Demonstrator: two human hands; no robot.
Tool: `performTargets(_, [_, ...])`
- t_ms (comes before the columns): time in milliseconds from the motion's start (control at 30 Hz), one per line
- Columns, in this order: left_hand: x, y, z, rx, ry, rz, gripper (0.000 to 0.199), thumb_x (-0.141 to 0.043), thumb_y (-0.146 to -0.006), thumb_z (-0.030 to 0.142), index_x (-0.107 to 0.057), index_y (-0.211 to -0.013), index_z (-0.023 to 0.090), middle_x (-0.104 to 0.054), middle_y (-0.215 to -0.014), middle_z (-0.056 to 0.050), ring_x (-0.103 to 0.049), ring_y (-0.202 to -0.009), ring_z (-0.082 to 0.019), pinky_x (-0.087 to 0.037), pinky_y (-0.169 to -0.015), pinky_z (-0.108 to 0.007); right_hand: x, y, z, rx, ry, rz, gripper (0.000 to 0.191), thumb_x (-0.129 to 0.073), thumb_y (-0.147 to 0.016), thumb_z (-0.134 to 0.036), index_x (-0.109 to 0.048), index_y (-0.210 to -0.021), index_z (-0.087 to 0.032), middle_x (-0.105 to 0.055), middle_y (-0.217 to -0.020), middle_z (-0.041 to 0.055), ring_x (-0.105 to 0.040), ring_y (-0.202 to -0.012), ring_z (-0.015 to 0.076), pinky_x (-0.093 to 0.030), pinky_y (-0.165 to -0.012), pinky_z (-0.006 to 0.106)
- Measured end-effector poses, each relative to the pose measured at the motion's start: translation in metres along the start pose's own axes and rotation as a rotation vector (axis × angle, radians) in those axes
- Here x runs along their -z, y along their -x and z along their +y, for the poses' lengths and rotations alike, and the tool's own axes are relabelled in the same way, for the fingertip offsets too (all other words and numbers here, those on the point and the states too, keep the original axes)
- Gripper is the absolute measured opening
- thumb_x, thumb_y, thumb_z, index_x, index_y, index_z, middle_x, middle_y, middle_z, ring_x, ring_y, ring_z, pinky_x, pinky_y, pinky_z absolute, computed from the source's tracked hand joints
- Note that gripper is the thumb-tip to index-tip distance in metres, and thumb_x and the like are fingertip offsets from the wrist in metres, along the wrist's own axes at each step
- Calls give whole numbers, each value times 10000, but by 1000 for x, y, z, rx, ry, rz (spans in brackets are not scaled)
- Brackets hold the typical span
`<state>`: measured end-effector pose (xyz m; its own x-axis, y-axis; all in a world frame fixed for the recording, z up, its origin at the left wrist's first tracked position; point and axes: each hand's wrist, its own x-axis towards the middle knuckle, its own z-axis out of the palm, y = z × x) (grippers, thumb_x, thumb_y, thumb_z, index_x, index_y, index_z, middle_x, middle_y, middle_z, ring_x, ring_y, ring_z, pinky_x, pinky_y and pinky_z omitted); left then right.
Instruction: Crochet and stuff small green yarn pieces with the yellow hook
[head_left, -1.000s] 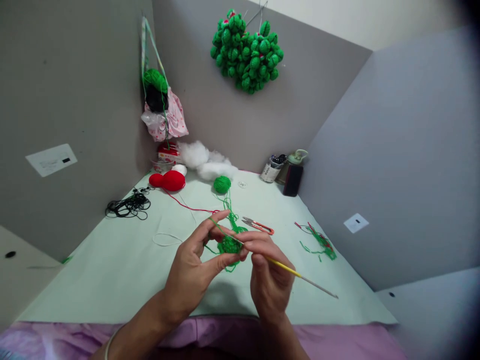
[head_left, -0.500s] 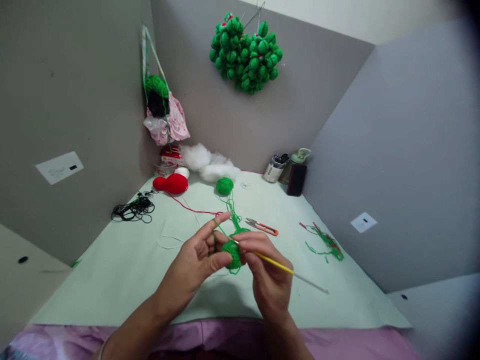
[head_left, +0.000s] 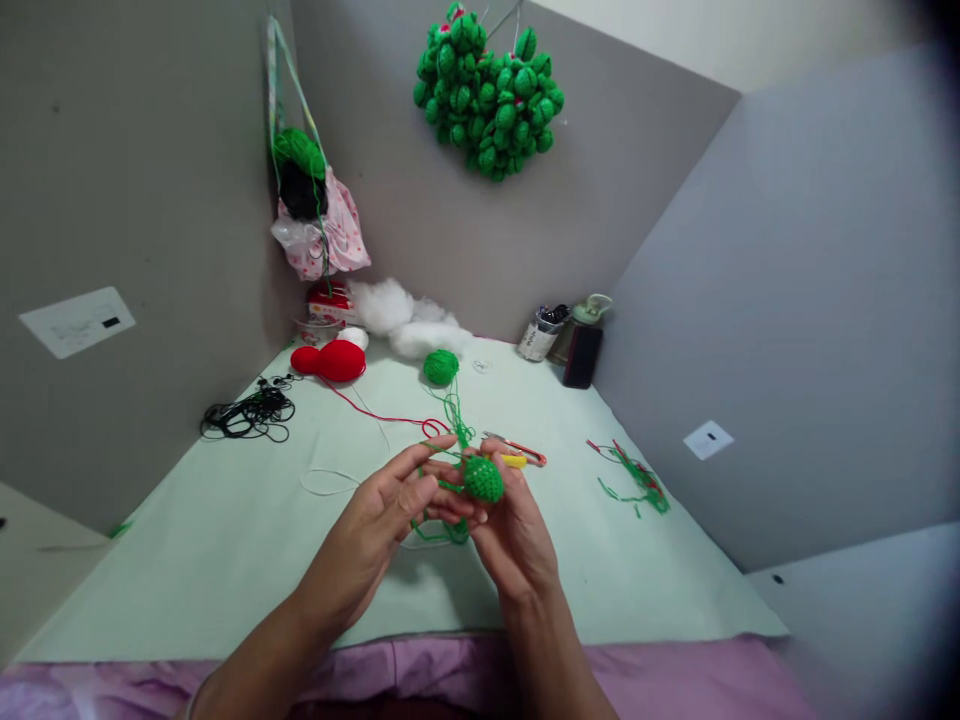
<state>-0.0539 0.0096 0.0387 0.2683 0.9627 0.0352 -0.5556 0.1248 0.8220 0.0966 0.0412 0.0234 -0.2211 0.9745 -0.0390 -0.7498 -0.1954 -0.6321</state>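
— Crochet piece (head_left: 484, 480): where is it sitting, how far is it getting?

— It's hanging in the hands, above the counter (head_left: 622, 580), on the near side of the green yarn ball (head_left: 440, 367) and slightly right of it. Stitches are forming a rounded dome.

— Grip?

— Right hand (head_left: 519, 540) is pinching the piece between thumb and fingers; yellow hook (head_left: 514, 461) is poking out behind, tip hiding. Left hand (head_left: 379, 515) is stretching its index finger out, with green strand (head_left: 451, 487) running from its fingers towards the piece. Can't tell if its thumb is pressing on anything.

— Done vs left?

— My read: body is looking mostly worked; visible rows are running even. Strand isn't looking cut, so I'm counting it as unfinished. Far side is facing away: can't tell if it's closing up or holding any filling.

— Fluff and snips?

— White fluff (head_left: 384, 306) is lying behind and left of the ball. Snips (head_left: 517, 449) are lying nearer and right of it. Neither hand is holding either.

— Anything to compare against?

— Green cluster (head_left: 487, 95) is hanging on the wall above the ball. Some units there are showing dark lines; this piece is showing none on its visible side.
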Motion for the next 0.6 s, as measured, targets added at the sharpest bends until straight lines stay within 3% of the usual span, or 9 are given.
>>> performTargets(167, [2,2,1,-11,-6,34,454,-764,-917,402,-680,-1329,232,-716,-1085,-40,-674,-858,-130,-516,-848,-273,-4,2,4,119,119,-13,206,-893,-787,-397,-794,-899,-256,-731,-871,-24,-575,-593,43,-446,-460,115])
performTargets(333, [9,4,-2,-13,-30,82,510,-777,-893,455,-681,-1338,226,-680,-1070,-40,-648,-904,-153,-521,-841,-287,-9,15,12,494,472,-43,90,-740,-946,-324,-817,-965,-281,-756,-977,15,-596,-599,64,-543,-562,201])
performTargets(433, [14,5,-4,-29,-46,83,579,-847,-835,391,-659,-1367,257,-671,-1063,-20,-650,-936,-154,-515,-860,-277,-11,22,17,664,656,-70,166,-676,-985,-231,-821,-1008,-309,-753,-1018,22,-621,-657,88,-561,-593,226])
performTargets(600, [14,6,-3,-31,-53,80,551,-821,-870,384,-656,-1374,232,-697,-958,-10,-656,-854,-130,-501,-848,-263,-10,23,19,661,673,-100,193,-666,-986,-209,-824,-1027,-312,-763,-1029,39,-631,-667,108,-555,-572,249])
